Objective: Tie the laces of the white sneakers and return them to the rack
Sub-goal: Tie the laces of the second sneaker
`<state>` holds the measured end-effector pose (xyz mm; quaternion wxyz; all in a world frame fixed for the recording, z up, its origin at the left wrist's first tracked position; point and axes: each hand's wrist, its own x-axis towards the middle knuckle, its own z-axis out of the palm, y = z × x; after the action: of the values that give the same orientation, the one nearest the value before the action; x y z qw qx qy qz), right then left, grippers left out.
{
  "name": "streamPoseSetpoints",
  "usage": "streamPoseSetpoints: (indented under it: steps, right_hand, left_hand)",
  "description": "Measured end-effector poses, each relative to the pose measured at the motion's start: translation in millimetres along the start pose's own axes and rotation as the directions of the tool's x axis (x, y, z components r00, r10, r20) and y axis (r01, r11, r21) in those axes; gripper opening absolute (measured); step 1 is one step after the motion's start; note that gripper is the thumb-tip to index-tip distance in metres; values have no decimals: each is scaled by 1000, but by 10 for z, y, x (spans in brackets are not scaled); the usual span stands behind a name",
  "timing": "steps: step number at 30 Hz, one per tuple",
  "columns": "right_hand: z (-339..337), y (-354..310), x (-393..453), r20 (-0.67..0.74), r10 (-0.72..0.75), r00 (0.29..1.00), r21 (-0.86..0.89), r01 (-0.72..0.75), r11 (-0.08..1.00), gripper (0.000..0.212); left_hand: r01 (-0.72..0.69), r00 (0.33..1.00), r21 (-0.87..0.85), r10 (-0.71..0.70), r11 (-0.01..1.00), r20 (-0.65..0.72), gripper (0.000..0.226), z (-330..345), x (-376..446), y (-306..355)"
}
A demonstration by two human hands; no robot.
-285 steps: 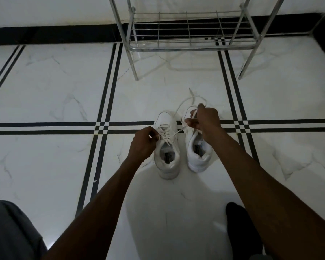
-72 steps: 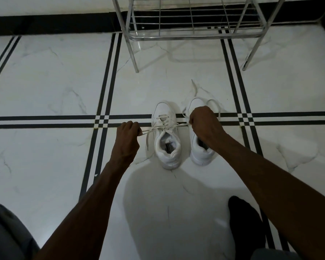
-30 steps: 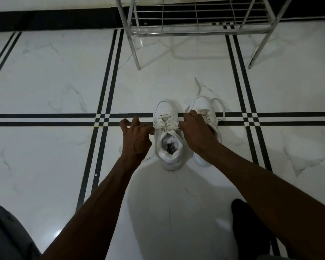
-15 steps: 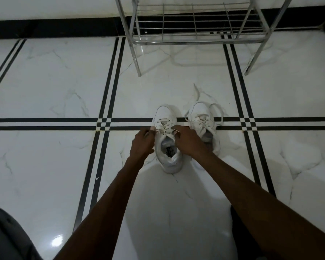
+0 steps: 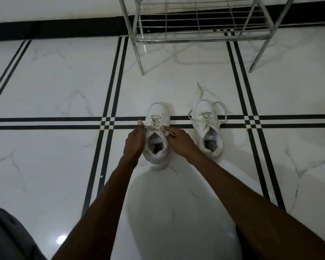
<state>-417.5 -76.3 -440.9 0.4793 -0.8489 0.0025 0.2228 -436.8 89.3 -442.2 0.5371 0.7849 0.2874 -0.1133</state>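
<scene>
Two white sneakers stand on the marble floor, toes pointing away from me. The left sneaker (image 5: 156, 136) sits between my hands. My left hand (image 5: 134, 141) pinches a lace end at the shoe's left side, and my right hand (image 5: 179, 141) pinches the other lace end at its right side, just above the tongue. The right sneaker (image 5: 208, 128) stands apart to the right, its laces lying loose in loops around the toe. The metal shoe rack (image 5: 199, 23) stands beyond both shoes against the wall.
The rack's front legs (image 5: 139, 59) reach the floor a short way ahead of the sneakers. Black double stripes cross the white floor (image 5: 54, 81). My grey-clad knee (image 5: 6, 235) shows at bottom left, and a dark foot (image 5: 244, 239) at bottom right.
My hands pulled the left sneaker's laces wide apart, then came back together over its tongue. The two sneakers now stand farther apart, and my right hand no longer covers the right one.
</scene>
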Motion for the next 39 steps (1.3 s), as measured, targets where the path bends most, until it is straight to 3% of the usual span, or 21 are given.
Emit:
streamPoseSetpoints:
  steps: [2,4,5,7,9,13,16,18,20,23,28,34,39]
  right_hand:
    - [-70,16,-22,-54,-27,998,-13,26,1000,38]
    - [-221,-8,-61,-142,-73,987,5,75,997,32]
    - [-326,-26,-79,-188,-94,978,15,98,995,27]
    - [-544,-53,-104,-280,-111,954,28,124,992,17]
    - [-807,-7,-113,-389,-95,916,31,116,993,14]
    - [-1217,240,-156,-520,-33,854,-49,9,999,12]
    - [-1262,464,-151,-518,-17,855,-123,-55,991,13]
    - [-1243,588,-158,-581,26,813,-63,-76,995,15]
    - [-1245,645,-184,-589,135,796,49,-131,990,26]
    - [-1248,634,-230,-455,211,865,159,-154,975,40]
    - [-1260,546,-165,-407,101,908,92,-69,993,28]
    - [-1236,583,-102,-449,14,893,-38,-34,999,6]
    - [-1126,618,-163,-500,-53,864,-91,8,996,8]
  left_hand:
    - [-149,970,244,189,958,-150,68,107,-37,39]
    - [-344,868,385,446,856,-216,56,262,-93,154]
    - [-429,815,395,536,812,-218,44,361,-124,235]
    - [-531,772,328,606,781,-191,21,555,-228,422]
    - [-558,796,227,592,798,-124,15,775,-321,571]
    - [-387,922,234,380,892,77,25,1210,-295,656]
    - [-256,966,211,245,943,77,40,1426,-274,649]
    - [-225,974,182,223,957,28,51,1525,-277,638]
    - [-247,968,105,249,963,-7,52,1569,-281,649]
    - [-309,951,51,309,950,11,37,1577,-263,728]
    - [-401,916,121,402,908,14,11,1571,-244,757]
    - [-479,866,186,496,858,-59,15,1478,-357,680]
    - [-495,840,291,536,819,-82,11,1496,-354,674]
